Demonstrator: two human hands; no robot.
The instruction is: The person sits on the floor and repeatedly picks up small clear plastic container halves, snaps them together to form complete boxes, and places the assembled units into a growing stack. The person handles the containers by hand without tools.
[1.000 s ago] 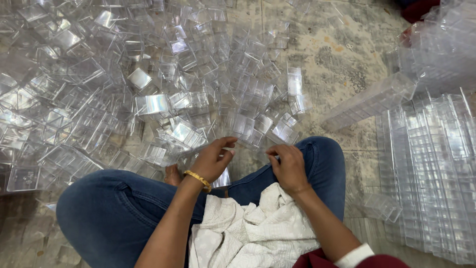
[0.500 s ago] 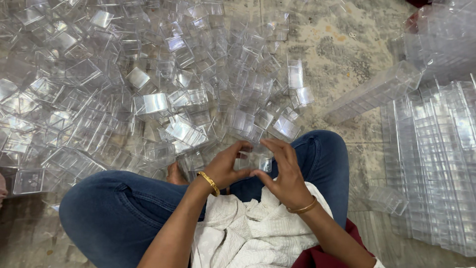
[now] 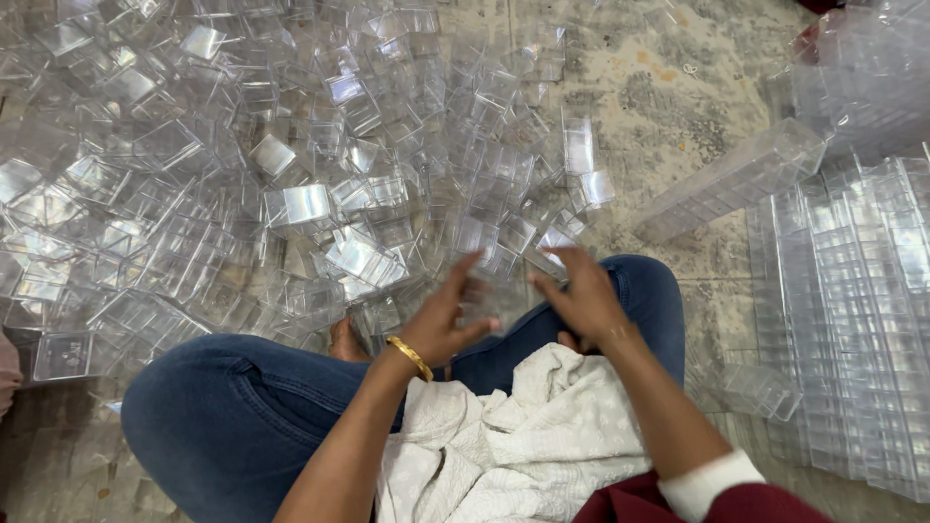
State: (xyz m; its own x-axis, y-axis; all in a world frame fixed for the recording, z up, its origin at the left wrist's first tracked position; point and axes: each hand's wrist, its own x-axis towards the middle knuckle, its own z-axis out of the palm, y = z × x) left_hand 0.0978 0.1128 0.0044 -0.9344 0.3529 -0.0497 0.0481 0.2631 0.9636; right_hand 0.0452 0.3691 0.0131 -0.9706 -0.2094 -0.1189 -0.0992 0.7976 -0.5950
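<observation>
A small clear plastic box (image 3: 496, 300), thin-walled, glossy and hard to make out against the blur, is seen between the two hands, just above the white cloth (image 3: 528, 441) spread over the lap. The left hand (image 3: 448, 315) is placed on the box's left side with fingers spread and raised; the right hand (image 3: 584, 295) is set against its right side, fingers curved inward. Whether the box is truly gripped by either hand cannot be told, since both are blurred.

A smooth gold bangle (image 3: 410, 357) is worn on the left wrist, just left of the cloth. The cloth itself is crumpled, soft and faintly patterned. On both sides of it, blue denim jeans (image 3: 223, 416) are seen over crossed legs, and a bare foot (image 3: 346, 341) shows just above the cloth's left edge. A dark red sleeve with a white cuff (image 3: 712, 481) is seen at the cloth's lower right.

Beyond the cloth, further from the person, a wide heap of loose clear boxes (image 3: 291, 174), square and shiny, is scattered in all directions. To the right of the cloth, long nested stacks of the same boxes (image 3: 852, 310) are laid side by side, and one stack (image 3: 736, 179) lies slanted beyond them. A mottled, stained stone floor (image 3: 659, 87) is visible between heap and stacks.
</observation>
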